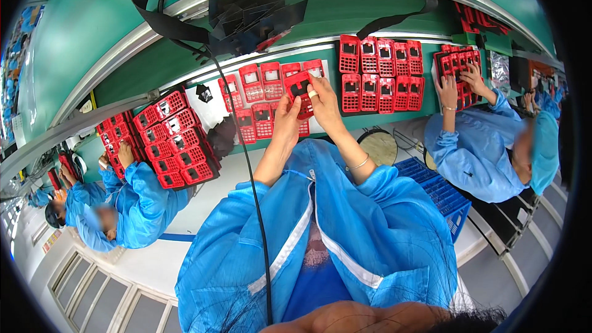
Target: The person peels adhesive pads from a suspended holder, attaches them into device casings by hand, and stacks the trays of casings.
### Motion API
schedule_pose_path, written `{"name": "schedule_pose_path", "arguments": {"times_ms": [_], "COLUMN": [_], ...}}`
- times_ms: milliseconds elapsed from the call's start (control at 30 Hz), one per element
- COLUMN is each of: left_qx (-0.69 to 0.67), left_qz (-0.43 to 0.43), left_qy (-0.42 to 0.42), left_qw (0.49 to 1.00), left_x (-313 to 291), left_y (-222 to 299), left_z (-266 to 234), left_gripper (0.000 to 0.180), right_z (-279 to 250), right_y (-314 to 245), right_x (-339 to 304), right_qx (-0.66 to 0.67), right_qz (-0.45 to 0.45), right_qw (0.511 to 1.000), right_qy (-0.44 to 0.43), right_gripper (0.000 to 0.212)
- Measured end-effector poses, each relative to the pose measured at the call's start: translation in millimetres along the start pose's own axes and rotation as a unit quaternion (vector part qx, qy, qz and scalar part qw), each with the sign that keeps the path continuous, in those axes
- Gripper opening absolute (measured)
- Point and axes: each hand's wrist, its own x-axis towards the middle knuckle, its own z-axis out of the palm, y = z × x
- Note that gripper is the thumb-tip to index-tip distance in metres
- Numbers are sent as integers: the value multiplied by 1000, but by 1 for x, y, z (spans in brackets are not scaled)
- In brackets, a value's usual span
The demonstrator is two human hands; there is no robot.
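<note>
Between my two hands is a red plastic handset casing (296, 79), tilted, with a dark patch in its window. My left hand (285, 124) grips its lower left side. My right hand (327, 108), with a ring on one finger and a bangle at the wrist, closes on its right edge; some fingertips are hidden behind it. Under and around my hands lie two rows of similar red casings (251, 83) with a window and key holes, several showing pale windows. To the right, more red casings (369, 55) with dark patches in their windows stand in two rows.
Black sheets (253, 21) are piled at the back beneath a black strap. A white paper (208, 103) and stacked red casings (179, 139) lie leftward. Co-workers handle casings on both sides. A black cable (246, 160) hangs before me; a blue crate (425, 179) stands right.
</note>
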Motion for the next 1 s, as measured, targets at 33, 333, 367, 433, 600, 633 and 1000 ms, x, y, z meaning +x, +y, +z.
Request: {"name": "schedule_pose_path", "arguments": {"times_ms": [33,333,367,433,600,633,1000], "left_qx": [-1,-65,-62,-56,-58,-57,-54], "left_qz": [1,-32,-44,-54,-29,-15,-18], "left_qy": [2,32,12,-9,15,19,15], "left_qw": [1000,997,997,997,998,998,998], "left_x": [1,-4,-6,-6,2,5,4], "left_y": [-4,-8,-8,-8,-10,-12,-28], "left_z": [-5,-8,-4,-1,-13,-18,-5], "left_gripper": [28,27,26,26,23,23,20], "right_z": [1,8,7,5,-3,-3,-21], "right_y": [-2,4,11,27,-16,-17,-17], "right_x": [0,-4,-3,0,-5,-8,-12], "right_qx": [-8,14,13,49,82,84,-133], "right_qz": [10,25,25,41,-12,-17,-178], "right_qw": [1000,999,999,997,995,994,970], "right_qy": [-6,-42,-39,-48,64,62,100], "right_gripper": [35,34,34,33,21,21,11]}}
